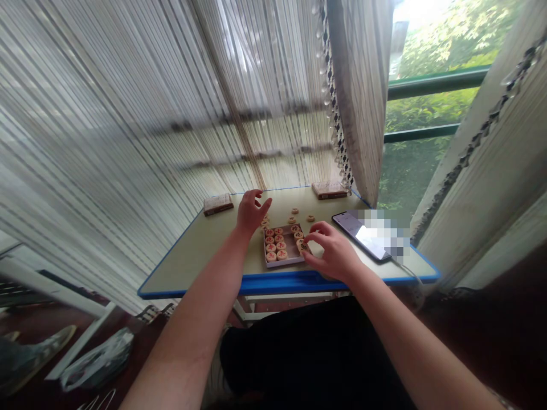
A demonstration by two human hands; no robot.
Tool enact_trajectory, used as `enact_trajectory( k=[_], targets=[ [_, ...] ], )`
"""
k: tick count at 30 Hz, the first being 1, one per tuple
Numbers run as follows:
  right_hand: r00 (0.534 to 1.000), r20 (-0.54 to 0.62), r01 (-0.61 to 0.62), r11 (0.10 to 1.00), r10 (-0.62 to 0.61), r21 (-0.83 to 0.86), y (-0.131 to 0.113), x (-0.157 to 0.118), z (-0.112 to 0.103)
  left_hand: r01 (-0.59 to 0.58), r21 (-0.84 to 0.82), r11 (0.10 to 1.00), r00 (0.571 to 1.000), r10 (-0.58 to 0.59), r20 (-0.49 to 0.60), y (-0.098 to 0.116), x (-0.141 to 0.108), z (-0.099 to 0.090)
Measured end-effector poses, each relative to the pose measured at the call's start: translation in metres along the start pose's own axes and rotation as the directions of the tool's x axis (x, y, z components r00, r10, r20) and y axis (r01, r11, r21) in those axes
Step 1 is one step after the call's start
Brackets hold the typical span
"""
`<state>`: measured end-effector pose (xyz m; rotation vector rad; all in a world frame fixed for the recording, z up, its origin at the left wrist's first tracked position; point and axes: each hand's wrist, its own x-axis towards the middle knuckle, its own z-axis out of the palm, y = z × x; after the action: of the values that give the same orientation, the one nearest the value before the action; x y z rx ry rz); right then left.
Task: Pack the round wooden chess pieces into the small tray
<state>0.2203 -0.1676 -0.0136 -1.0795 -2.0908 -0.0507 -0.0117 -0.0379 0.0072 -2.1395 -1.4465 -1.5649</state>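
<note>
I have the right hand point(331, 250) pinching a xiangqi piece point(302, 246) at the right side of the open box point(285, 263), whose left columns hold red-marked pieces point(276, 247); the left hand point(253, 212) hovers empty, fingers loosely curled, near loose pieces point(292, 220) on the table point(183, 256).

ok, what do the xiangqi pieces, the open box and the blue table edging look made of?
Xiangqi pieces: likely wood, maybe plastic; pale tan, smooth-looking, red or dark characters.
Open box: probably cardboard, matte; thin, pale, straight walls.
Blue table edging: seemingly plastic; uniform color, slight sheen.
</note>
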Motion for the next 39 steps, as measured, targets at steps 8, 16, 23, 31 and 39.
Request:
enact_trajectory(
  k=[8,16,23,31,39],
  targets=[
    [0.999,0.047,0.02,0.999,-0.018,-0.037,0.0,0.001,-0.001,0.063,0.089,0.994,0.992,-0.073,0.107,-0.03,-0.006,0.012],
    [0.998,0.061,0.018,0.998,-0.014,-0.057,-0.001,0.0,-0.004,0.117,0.111,0.987,0.977,-0.135,0.164,-0.036,-0.008,0.012],
    [0.996,0.08,0.046,0.999,-0.046,0.004,-0.001,0.0,-0.004,0.109,0.124,0.986,0.974,-0.131,0.185,-0.036,-0.008,0.012],
    [0.995,0.091,0.034,0.997,-0.039,0.063,0.002,0.001,-0.003,0.106,0.114,0.988,0.967,-0.13,0.221,-0.037,-0.008,0.011],
    [0.999,-0.034,0.0,0.993,0.004,0.119,0.005,0.0,0.0,0.054,0.248,0.967,0.933,-0.137,0.334,-0.041,-0.009,0.014]
  ],
)
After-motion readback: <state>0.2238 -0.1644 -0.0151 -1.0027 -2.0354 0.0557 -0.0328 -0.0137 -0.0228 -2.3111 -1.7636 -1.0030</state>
